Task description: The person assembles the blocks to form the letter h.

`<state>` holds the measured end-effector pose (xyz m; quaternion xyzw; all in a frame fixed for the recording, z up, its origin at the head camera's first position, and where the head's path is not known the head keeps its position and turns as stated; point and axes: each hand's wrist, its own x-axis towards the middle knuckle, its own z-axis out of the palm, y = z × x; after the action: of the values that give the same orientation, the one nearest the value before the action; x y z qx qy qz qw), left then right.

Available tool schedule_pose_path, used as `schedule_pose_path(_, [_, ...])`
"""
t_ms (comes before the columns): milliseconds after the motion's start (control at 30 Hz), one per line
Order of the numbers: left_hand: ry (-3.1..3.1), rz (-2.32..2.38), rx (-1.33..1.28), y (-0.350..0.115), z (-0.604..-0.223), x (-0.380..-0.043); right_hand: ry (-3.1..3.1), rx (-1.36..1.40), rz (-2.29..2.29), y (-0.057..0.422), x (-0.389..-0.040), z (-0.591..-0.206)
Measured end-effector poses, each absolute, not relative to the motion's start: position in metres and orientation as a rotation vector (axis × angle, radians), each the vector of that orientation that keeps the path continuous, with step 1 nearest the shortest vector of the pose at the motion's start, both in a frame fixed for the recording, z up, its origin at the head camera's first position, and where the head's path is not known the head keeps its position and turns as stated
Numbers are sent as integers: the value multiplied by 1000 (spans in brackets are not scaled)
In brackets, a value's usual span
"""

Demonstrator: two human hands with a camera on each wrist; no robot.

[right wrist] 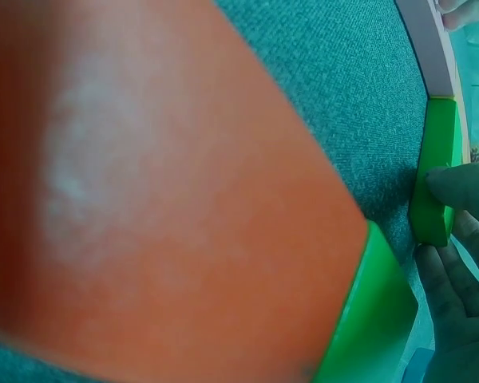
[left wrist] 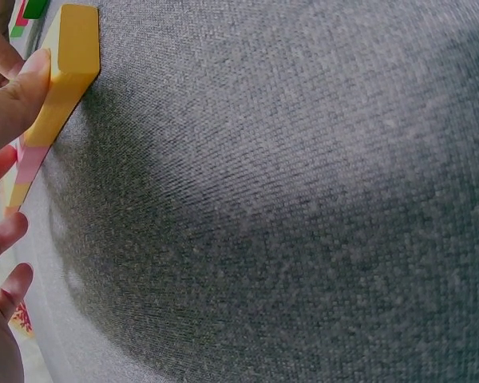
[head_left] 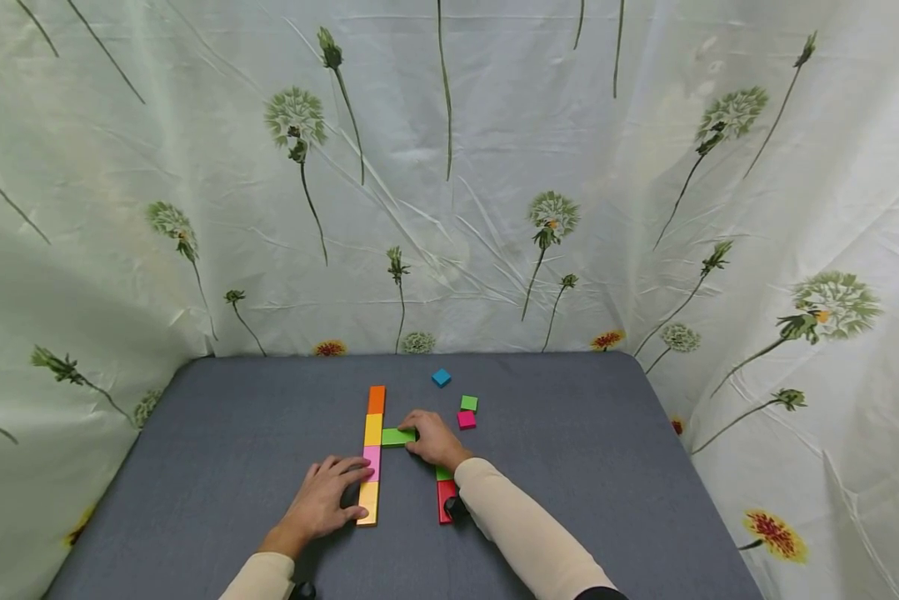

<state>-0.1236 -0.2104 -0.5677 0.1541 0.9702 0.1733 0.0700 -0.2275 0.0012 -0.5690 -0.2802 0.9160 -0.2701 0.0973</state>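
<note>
A straight column on the grey table joins an orange block [head_left: 377, 399], a yellow block [head_left: 372, 430], a pink block [head_left: 372, 457] and a lighter yellow block [head_left: 368, 502]. My left hand [head_left: 320, 498] lies along its left side, the thumb touching the lighter yellow block and the other fingers spread near the pink one. With thumb and fingers, my right hand [head_left: 436, 442] pinches a green block [head_left: 395, 437] that lies crosswise against the column's right side. Below that hand, a second green block [head_left: 444, 473], partly hidden, adjoins a red block [head_left: 445, 502].
Toward the back of the table [head_left: 569, 450] lie a small blue block [head_left: 441, 377], a small green block [head_left: 469, 403] and a magenta block [head_left: 467, 420]. A white curtain [head_left: 449, 208] with printed flowers hangs behind the table and at its sides.
</note>
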Motion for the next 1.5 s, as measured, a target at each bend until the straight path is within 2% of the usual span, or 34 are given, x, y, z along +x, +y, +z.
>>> schedule_pose_path(967, [2924,508,458,-210,-569,-123,2696,-780,-913,4,-227,-570])
schedule_pose_path(1500, [2930,528,468,-211,-569,-123,2877,-690,-1071,72,-238,-564])
